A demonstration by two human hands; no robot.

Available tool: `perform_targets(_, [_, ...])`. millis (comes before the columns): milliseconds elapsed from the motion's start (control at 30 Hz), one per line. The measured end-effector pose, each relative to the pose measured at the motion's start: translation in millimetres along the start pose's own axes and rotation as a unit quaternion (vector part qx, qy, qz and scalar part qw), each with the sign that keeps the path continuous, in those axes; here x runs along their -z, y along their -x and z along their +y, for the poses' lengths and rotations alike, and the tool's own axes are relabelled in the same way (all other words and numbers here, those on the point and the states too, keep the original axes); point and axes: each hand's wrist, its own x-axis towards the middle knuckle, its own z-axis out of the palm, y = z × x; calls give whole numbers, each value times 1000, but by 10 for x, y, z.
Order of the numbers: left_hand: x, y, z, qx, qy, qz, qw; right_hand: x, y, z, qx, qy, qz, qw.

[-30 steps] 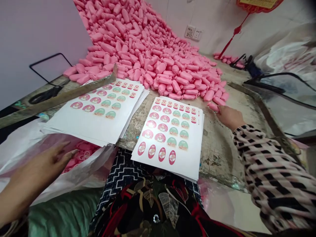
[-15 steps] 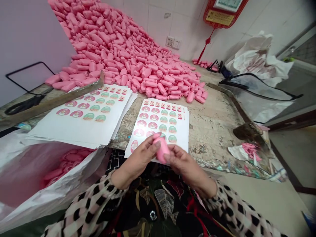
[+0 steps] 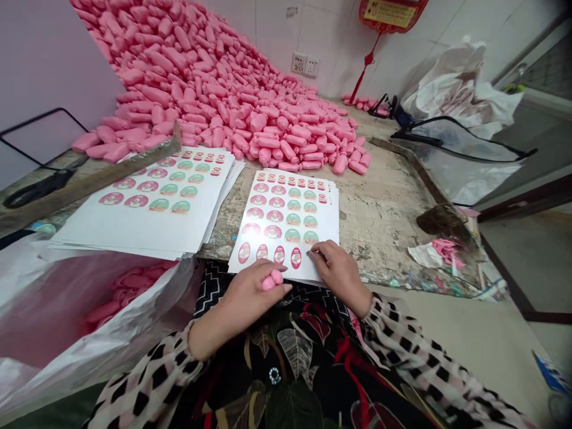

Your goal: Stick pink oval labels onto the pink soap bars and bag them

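Note:
My left hand (image 3: 252,289) is wrapped around a small pink plastic bottle (image 3: 271,280); only its rounded end shows between thumb and fingers, just in front of the sticker sheet's lower edge. On the printed sticker sheet (image 3: 328,223), the fingertips of my right hand (image 3: 335,265) press together beside a pink oval sticker (image 3: 295,258). Whatever is between those fingertips is too small to make out. Rows of pink and green dome-shaped stickers and small red labels cover the sheet. Behind it lies a large heap of similar pink bottles (image 3: 268,128).
A second stack of sticker sheets (image 3: 134,229) is at left, with a wooden bar (image 3: 98,179) across it. An open bag (image 3: 27,298) of pink bottles stands front left. At right are a wooden strip (image 3: 415,161), pink scraps (image 3: 447,251) and plastic bags (image 3: 460,89).
The pink bottle has gone from between both hands into my left hand, lower and to the left. My right hand has let go of it and moved onto the sheet. The view has shifted slightly.

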Motion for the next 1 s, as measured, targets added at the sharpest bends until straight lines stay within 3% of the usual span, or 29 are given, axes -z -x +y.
perform_targets(100, [-90, -15, -8, -95, -138, -55, 984, -13, -16, -52, 24, 65, 2, 998])
perform_targets(333, [-196, -61, -6, -95, -304, -104, 942, -1, -53, -102, 46, 121, -5, 992])
perform_targets(733, [-337, -19, -78, -86, -390, -93, 912, 90, -150, -53, 103, 151, -46, 982])
perform_targets(1000, [-357, -19, -120, -90, -388, -83, 914, 79, -165, 2, 114, 123, -58, 984])
